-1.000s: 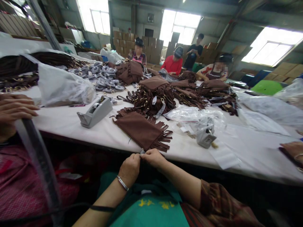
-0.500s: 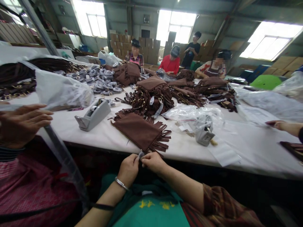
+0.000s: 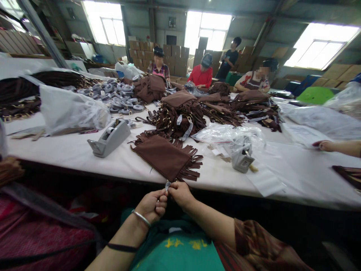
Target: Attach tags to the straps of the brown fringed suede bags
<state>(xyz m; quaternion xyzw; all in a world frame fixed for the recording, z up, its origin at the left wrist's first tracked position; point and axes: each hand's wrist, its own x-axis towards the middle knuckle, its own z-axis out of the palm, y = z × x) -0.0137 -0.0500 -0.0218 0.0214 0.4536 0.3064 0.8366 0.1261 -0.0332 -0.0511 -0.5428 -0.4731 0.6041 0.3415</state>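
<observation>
A brown fringed bag (image 3: 163, 156) lies flat at the table's front edge, its fringe spread to the right. From its near corner hangs a small piece wrapped in clear plastic (image 3: 167, 184), possibly a zipper pull. My left hand (image 3: 153, 206), with a bangle at the wrist, is closed on the lower end of this piece, its fingers curled in. Thumb and forefinger of my right hand (image 3: 180, 193) pinch it from the other side. Both hands meet just off the table edge, and the fingertips hide most of the wrapped piece.
A grey tape dispenser (image 3: 109, 138) stands left of the bag; another dispenser (image 3: 243, 160) sits right, beside clear plastic bags (image 3: 216, 132). Behind are piled brown bags (image 3: 182, 109) and wrapped straps (image 3: 113, 94). Co-workers' hands (image 3: 324, 145) (image 3: 11, 169) show at both sides.
My left hand has turned and curled its fingers, slightly lower; my right still pinches the wrapped piece. The co-worker's hand at left has dropped below the table edge. The bag stays put.
</observation>
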